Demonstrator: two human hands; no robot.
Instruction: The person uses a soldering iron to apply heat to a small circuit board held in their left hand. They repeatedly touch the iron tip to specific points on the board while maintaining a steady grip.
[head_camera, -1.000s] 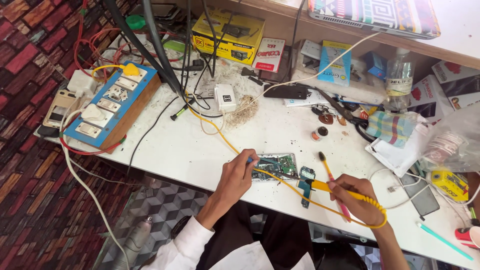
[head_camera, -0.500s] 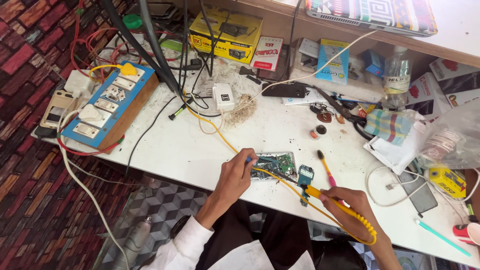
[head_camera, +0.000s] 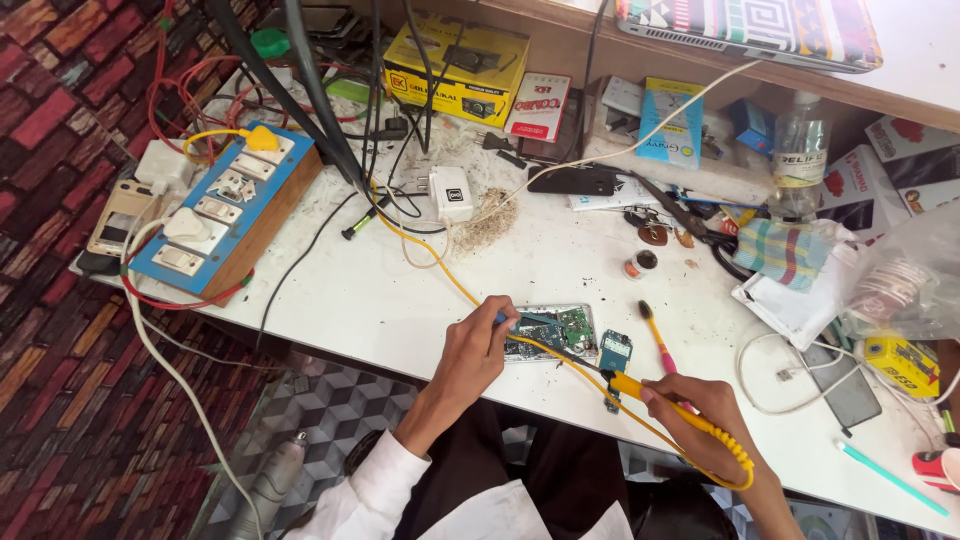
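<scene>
Right hand closed around the yellow-handled soldering iron, tip aimed left toward the opened phone lying flat near the front edge of the white bench. Left hand curled, fingertips pinching a small blue-tipped tool against the phone's left end; can't tell exactly what the tool is.

Risks, judged from the layout: the iron's yellow cord runs across the bench and right over the phone, so a tug on it could drag the tip off target or shift the board. The tip sits close to the left fingers, so a slip means a burn. A small separate circuit board sits just beside the iron's tip, loose, easy to knock or scorch. The phone is near the bench edge and could slide off if pushed.

Phone look: back off, green circuit board exposed, silver frame, dark components, some dust or debris on it. Details of the solder points too small to tell.

Around: toothbrush with yellow handle just right of the phone, blue switch board at far left, white plug adapter, yellow cardboard box at back, clear plastic bottle, checked cloth.
</scene>
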